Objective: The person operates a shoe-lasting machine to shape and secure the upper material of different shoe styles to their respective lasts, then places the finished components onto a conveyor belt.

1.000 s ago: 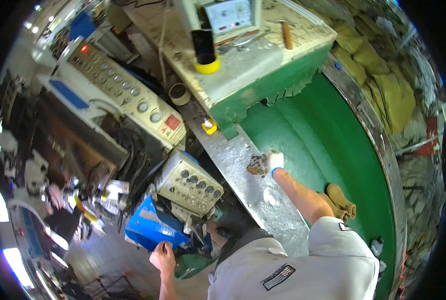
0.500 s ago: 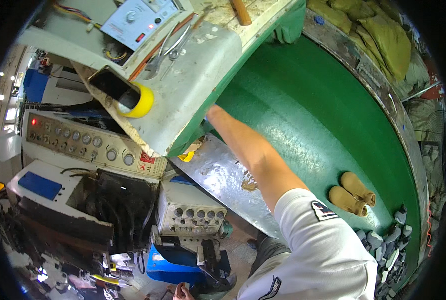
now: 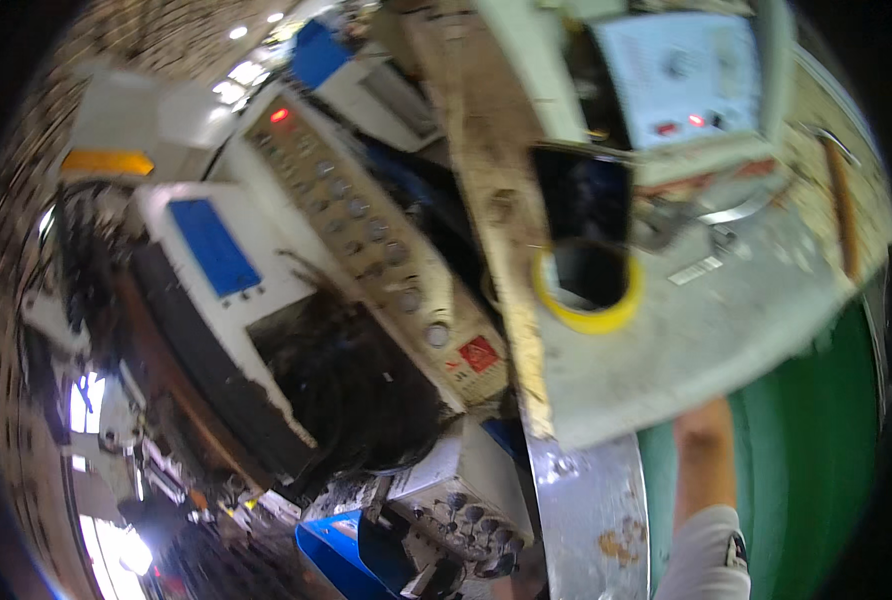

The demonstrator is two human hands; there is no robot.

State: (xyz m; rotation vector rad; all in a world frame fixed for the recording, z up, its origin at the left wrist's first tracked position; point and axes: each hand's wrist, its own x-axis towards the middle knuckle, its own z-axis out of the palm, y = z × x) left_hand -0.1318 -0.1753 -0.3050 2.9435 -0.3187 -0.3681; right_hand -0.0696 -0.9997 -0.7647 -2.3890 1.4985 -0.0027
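My right forearm (image 3: pixel 706 465) reaches up from the lower right in a white sleeve (image 3: pixel 708 562). Its hand disappears under the edge of a worn grey worktop (image 3: pixel 666 365), so the fingers and anything they hold are hidden. My left hand does not show. On the worktop, a yellow ring like a tape roll (image 3: pixel 598 318) lies against a dark phone-like slab (image 3: pixel 584 195). Metal hand tools (image 3: pixel 736 212) lie in front of a pale blue control panel (image 3: pixel 681 75) with red lights. A wooden-handled hammer (image 3: pixel 843 210) is at the far right.
A long panel of knobs (image 3: pixel 356 210) with a red light runs along the left, beside a machine with a blue pad (image 3: pixel 214 245). Below are a smaller knobbed box (image 3: pixel 471 500), a blue bin (image 3: pixel 341 550) and a metal sheet (image 3: pixel 591 510). Green surface (image 3: pixel 806 450) lies right of my arm.
The view has swung left and tilted, so the worktop now sits at the right. The tan shoes, dark stones and sacks have left the picture, as has the hand at the lower edge.
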